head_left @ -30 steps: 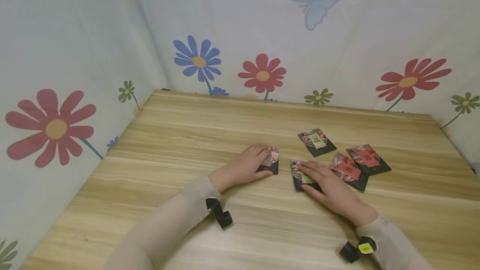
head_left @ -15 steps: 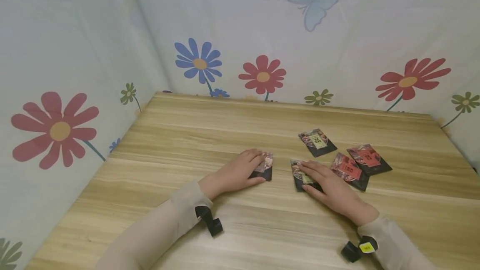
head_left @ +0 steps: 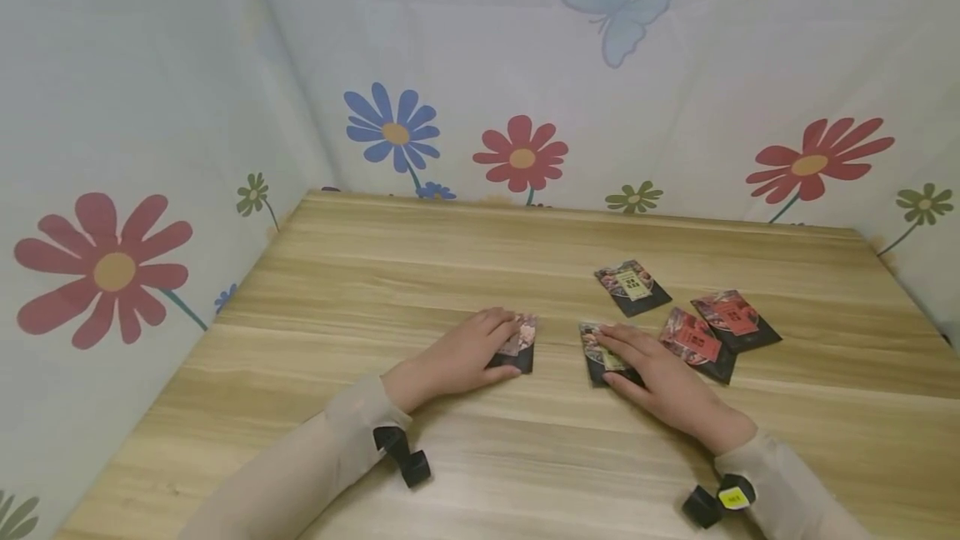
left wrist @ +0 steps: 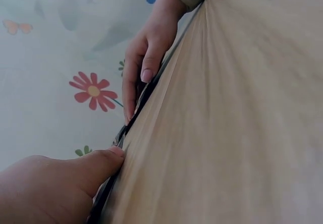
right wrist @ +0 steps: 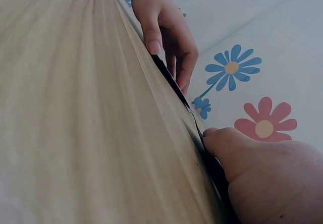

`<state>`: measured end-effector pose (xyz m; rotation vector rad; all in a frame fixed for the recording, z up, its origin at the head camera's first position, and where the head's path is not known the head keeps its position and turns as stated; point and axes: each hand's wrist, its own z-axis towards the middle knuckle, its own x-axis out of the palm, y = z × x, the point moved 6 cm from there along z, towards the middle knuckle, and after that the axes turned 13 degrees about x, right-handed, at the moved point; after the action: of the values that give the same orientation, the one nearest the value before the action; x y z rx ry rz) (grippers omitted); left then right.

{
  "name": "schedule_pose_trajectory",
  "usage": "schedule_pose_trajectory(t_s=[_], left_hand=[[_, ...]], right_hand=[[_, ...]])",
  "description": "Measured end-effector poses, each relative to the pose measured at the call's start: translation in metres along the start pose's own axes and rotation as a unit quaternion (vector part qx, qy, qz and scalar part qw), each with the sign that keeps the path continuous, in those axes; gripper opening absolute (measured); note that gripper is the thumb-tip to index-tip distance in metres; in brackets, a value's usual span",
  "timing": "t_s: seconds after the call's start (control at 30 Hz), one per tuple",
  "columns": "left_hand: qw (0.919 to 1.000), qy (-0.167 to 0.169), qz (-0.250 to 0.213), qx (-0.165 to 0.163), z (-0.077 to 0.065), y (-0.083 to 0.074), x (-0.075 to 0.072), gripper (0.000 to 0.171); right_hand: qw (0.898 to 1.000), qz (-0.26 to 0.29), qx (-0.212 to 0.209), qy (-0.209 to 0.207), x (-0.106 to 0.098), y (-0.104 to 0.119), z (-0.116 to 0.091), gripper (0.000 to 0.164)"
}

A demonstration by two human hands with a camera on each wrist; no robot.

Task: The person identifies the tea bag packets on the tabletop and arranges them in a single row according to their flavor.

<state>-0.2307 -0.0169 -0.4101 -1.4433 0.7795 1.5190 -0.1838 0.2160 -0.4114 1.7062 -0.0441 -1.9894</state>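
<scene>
Small flat black seasoning packets with food pictures lie on the wooden table. My left hand rests over a packet with a pinkish label, covering its left part. To the right, my right hand lies on a packet with a yellow-green label, fingers extended across it. The left wrist view has my left thumb at its packet's near edge. Likewise, the right wrist view has my right thumb along a dark packet edge. Bare table separates the two packets.
Beyond my right hand lie a packet with a yellow label and two with red labels, one nearer and one farther, overlapping at their edges. A flower-printed cloth wall borders the table at the back and left.
My left hand has slid left and toward me, carrying its packet along the table and widening the gap to the other packet. My right hand stays in place.
</scene>
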Motion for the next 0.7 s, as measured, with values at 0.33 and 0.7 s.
schedule_pose_trajectory(t_s=[0.33, 0.7], left_hand=[[0.9999, -0.011, -0.003, 0.000, -0.012, 0.000, 0.000, 0.065], [0.9995, -0.031, 0.004, 0.010, -0.022, 0.001, 0.000, 0.059]], right_hand=[[1.000, 0.003, 0.001, -0.001, 0.002, 0.000, 0.001, 0.052], [1.000, 0.003, 0.012, 0.012, 0.002, -0.003, 0.001, 0.054]])
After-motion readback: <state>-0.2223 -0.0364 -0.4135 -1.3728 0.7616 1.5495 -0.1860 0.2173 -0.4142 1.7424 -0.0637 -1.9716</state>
